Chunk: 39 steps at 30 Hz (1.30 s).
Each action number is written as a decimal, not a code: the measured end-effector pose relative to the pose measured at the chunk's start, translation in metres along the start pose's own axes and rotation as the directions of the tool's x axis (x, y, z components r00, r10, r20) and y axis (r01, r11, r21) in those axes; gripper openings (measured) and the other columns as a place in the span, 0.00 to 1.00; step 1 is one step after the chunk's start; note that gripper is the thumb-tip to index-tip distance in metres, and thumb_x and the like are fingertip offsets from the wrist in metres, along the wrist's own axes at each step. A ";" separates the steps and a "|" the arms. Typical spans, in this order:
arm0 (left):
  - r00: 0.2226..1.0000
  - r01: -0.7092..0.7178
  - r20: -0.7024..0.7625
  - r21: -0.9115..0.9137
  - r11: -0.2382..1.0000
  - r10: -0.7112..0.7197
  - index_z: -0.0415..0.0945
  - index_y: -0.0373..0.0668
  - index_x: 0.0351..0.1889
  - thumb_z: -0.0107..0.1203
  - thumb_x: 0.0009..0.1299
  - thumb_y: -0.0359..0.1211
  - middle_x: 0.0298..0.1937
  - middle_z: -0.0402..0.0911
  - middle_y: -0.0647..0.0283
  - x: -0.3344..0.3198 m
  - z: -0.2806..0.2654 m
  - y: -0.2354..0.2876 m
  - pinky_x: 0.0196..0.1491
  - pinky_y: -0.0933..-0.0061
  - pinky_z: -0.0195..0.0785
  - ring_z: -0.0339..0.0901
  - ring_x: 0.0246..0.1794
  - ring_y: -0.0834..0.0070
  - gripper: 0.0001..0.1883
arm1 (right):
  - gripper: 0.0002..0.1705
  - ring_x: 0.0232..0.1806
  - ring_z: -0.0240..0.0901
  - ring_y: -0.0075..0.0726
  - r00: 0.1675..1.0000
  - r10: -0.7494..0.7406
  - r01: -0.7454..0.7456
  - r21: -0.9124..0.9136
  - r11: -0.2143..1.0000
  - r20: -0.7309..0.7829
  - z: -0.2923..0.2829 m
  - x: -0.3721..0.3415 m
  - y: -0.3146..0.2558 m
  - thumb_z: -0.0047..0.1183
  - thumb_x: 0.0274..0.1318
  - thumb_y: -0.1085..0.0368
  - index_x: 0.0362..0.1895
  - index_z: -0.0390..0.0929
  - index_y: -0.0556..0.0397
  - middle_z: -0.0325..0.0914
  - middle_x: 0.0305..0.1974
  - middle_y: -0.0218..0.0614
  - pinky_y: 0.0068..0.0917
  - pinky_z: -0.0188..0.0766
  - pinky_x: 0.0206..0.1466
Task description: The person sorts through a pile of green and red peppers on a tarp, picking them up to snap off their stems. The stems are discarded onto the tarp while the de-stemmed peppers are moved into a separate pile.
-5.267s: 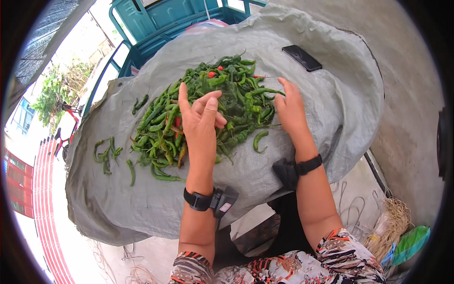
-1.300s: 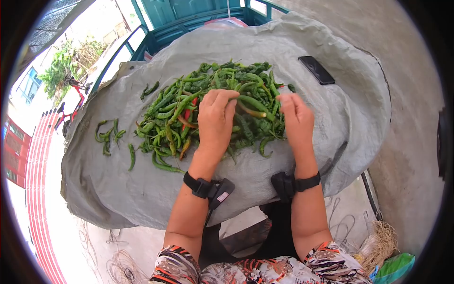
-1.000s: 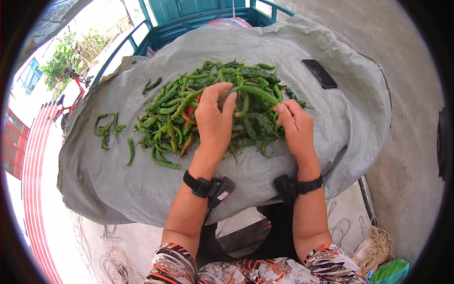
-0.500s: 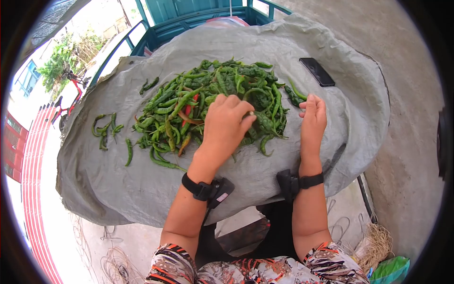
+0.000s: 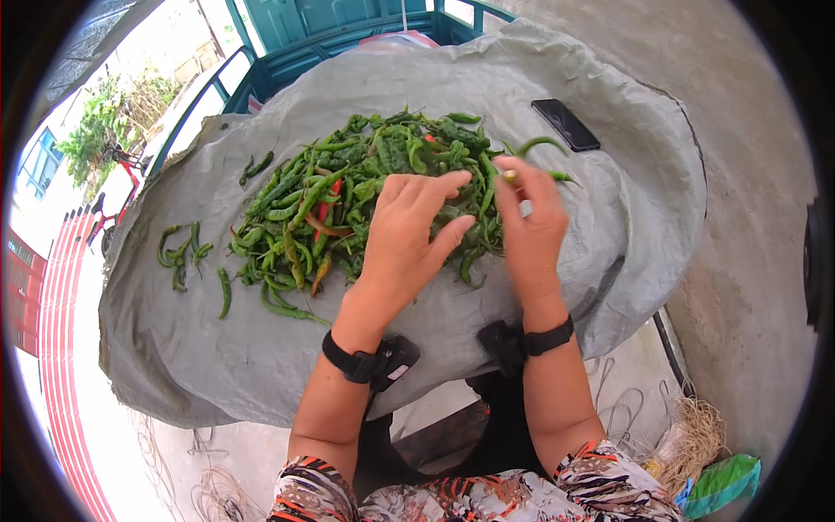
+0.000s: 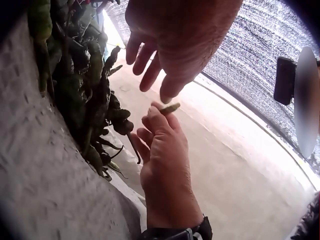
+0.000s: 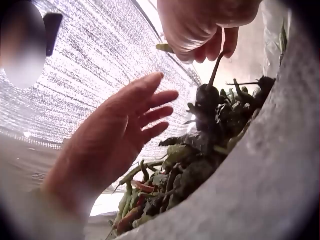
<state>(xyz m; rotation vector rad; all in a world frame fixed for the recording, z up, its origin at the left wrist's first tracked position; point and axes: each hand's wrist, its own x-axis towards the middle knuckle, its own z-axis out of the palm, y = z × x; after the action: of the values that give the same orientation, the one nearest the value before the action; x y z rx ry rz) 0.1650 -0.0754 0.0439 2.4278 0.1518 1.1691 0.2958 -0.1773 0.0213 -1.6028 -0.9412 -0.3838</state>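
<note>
A heap of green chili peppers [image 5: 304, 204], with a few red ones in it, lies on a grey woven sheet [image 5: 261, 357]. My right hand [image 5: 532, 217], at the right side of the heap, pinches a chili pepper [image 6: 171, 108] between thumb and fingers; only its pale green end shows, the rest hidden by the hand. My left hand [image 5: 409, 226] is over the front of the heap, thumb and fingers apart and holding nothing. In the right wrist view the left hand's fingers [image 7: 159, 100] are spread near the right hand. A curved green chili [image 5: 541, 142] lies just beyond the right hand.
A black phone [image 5: 565, 124] lies on the sheet at the back right. Several loose chilies [image 5: 183, 252] are at the left, away from the heap. Behind stands a blue-green cart [image 5: 304, 43]. Dry straw-like fibres [image 5: 696, 435] and a green bag [image 5: 722, 487] are on the floor at right.
A chili's pale end was in my left hand half a second ago; now one shows in my right hand and the left has opened. The right hand has come back from the far right.
</note>
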 end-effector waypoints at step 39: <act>0.991 0.089 0.089 0.098 0.991 -0.098 0.76 0.45 0.48 0.61 0.58 0.23 0.42 0.78 0.60 -0.007 -0.012 -0.017 0.57 0.62 0.60 0.72 0.48 0.59 0.19 | 0.10 0.41 0.75 0.39 0.998 0.058 -0.058 0.058 0.997 0.005 0.005 0.007 0.013 0.54 0.61 0.65 0.44 0.81 0.55 0.80 0.36 0.37 0.38 0.66 0.54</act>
<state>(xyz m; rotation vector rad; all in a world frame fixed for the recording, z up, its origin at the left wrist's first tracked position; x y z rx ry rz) 0.1524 -0.0575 0.0380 2.5219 0.2946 1.0261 0.3086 -0.1696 0.0159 -1.5747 -0.8988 -0.3109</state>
